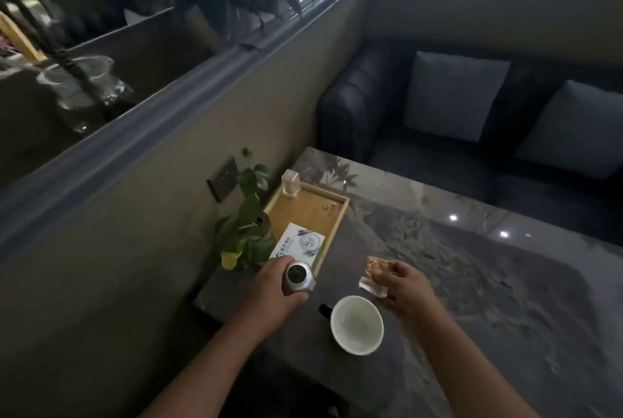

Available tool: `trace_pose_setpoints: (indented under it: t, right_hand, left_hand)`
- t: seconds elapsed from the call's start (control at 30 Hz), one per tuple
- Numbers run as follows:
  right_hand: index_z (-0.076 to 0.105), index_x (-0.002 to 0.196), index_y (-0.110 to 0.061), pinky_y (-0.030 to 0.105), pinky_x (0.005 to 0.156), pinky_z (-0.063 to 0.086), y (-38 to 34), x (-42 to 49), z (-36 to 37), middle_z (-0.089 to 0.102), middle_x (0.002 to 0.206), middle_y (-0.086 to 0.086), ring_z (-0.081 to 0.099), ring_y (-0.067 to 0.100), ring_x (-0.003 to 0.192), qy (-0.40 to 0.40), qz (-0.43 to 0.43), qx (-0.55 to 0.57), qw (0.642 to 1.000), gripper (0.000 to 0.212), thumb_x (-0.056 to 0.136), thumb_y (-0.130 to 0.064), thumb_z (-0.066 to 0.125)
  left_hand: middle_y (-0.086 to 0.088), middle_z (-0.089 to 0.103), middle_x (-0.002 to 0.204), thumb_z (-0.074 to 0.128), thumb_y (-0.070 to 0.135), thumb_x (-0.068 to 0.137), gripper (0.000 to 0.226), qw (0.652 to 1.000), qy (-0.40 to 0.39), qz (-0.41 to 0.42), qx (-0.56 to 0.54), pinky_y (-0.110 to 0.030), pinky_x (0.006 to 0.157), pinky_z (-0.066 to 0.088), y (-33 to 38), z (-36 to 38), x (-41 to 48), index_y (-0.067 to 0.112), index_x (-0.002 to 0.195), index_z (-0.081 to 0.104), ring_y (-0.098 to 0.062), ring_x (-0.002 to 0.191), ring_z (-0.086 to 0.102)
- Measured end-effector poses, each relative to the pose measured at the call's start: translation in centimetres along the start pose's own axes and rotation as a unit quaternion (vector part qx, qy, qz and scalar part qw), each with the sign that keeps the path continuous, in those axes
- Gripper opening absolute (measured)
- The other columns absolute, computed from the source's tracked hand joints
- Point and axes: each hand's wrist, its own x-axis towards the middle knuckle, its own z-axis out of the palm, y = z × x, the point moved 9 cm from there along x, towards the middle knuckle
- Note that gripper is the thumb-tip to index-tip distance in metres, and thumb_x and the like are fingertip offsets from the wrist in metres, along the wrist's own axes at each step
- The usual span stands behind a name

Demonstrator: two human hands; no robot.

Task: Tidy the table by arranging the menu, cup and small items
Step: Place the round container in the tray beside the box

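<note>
My left hand (274, 286) grips a small silver canister with a dark top (298, 277) just above the near end of a wooden tray (337, 215). A white printed menu card (298, 244) lies in the tray's near half. My right hand (404, 286) pinches a small orange-patterned packet (374, 271) above the table. A white cup with a dark handle (356, 324) stands on the grey marble table (472, 283) between my two forearms; it looks empty.
A small clear glass holder (290, 183) stands at the tray's far corner. A potted green plant (247, 232) sits left of the tray against the wall. A dark sofa with two grey cushions (455, 94) faces the table's far side.
</note>
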Motion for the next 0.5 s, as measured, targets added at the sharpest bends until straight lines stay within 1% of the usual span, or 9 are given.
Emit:
trace_pose_setpoints:
  t: [0.07,0.17,0.23,0.27,0.3,0.37,0.43,0.5]
  right_hand:
    - [0.066,0.102,-0.005,0.027,0.049,0.056,0.0,1.7,0.0,0.078,0.077,0.007,0.076,0.019,0.067,0.004,0.011,0.016,1.000,0.009,0.094,-0.002,0.063]
    - [0.065,0.106,-0.005,0.026,0.053,0.056,-0.4,4.0,-0.5,0.074,0.089,0.009,0.072,0.019,0.073,0.027,0.023,0.049,0.998,0.014,0.093,-0.002,0.064]
    - [0.063,0.107,-0.005,0.025,0.052,0.057,-0.8,5.5,-0.9,0.071,0.094,0.013,0.071,0.020,0.074,0.038,0.028,0.067,0.997,0.015,0.093,-0.001,0.064]
    - [0.063,0.107,-0.004,0.025,0.050,0.057,-0.9,6.3,-1.1,0.070,0.095,0.014,0.071,0.021,0.074,0.042,0.031,0.071,0.996,0.014,0.093,-0.001,0.064]
    - [0.062,0.108,-0.002,0.026,0.048,0.056,-1.0,7.0,-1.4,0.068,0.097,0.015,0.070,0.022,0.076,0.047,0.035,0.072,0.996,0.015,0.093,-0.001,0.064]
    - [0.061,0.112,0.003,0.026,0.046,0.055,-1.0,8.3,-1.7,0.067,0.101,0.019,0.069,0.026,0.079,0.059,0.044,0.064,0.995,0.019,0.093,0.000,0.063]
    - [0.062,0.112,0.002,0.027,0.047,0.054,-0.9,9.4,-2.0,0.067,0.104,0.020,0.069,0.029,0.082,0.070,0.054,0.058,0.994,0.019,0.094,0.000,0.062]
    - [0.063,0.112,0.001,0.028,0.048,0.054,-0.9,10.3,-1.8,0.068,0.105,0.020,0.070,0.030,0.085,0.071,0.062,0.062,0.994,0.018,0.093,0.001,0.062]
  left_hand:
    - [0.020,0.050,0.116,0.084,0.030,0.071,0.059,1.000,-0.012,-0.005,0.022,-0.014,0.086,0.038,-0.1,0.0,1.7,0.034,0.122,0.054,-0.002,0.107,0.051]
    - [0.014,0.055,0.124,0.085,0.026,0.071,0.068,0.998,-0.039,-0.017,0.050,-0.025,0.097,0.045,0.1,0.3,4.5,0.027,0.131,0.054,-0.007,0.115,0.054]
    - [0.009,0.060,0.124,0.086,0.022,0.070,0.066,0.996,-0.060,-0.013,0.071,-0.033,0.099,0.049,0.7,1.0,6.5,0.024,0.128,0.056,-0.011,0.114,0.058]
    - [0.007,0.061,0.121,0.086,0.019,0.069,0.064,0.995,-0.068,-0.010,0.074,-0.032,0.097,0.050,1.1,1.5,7.5,0.025,0.126,0.057,-0.012,0.111,0.059]
    - [0.008,0.062,0.117,0.086,0.017,0.069,0.062,0.995,-0.073,-0.006,0.074,-0.028,0.093,0.050,1.4,2.0,8.4,0.026,0.122,0.057,-0.012,0.108,0.060]
    - [0.009,0.061,0.112,0.086,0.015,0.069,0.058,0.994,-0.076,-0.001,0.076,-0.019,0.084,0.046,2.0,2.7,10.0,0.030,0.118,0.057,-0.010,0.103,0.060]
    - [0.009,0.058,0.110,0.085,0.016,0.071,0.056,0.994,-0.080,-0.005,0.079,-0.017,0.081,0.041,2.1,3.4,11.3,0.033,0.114,0.054,-0.009,0.100,0.058]
    - [0.009,0.056,0.111,0.085,0.019,0.072,0.056,0.993,-0.083,-0.018,0.079,-0.017,0.080,0.041,1.7,3.8,12.3,0.032,0.117,0.054,-0.010,0.100,0.057]
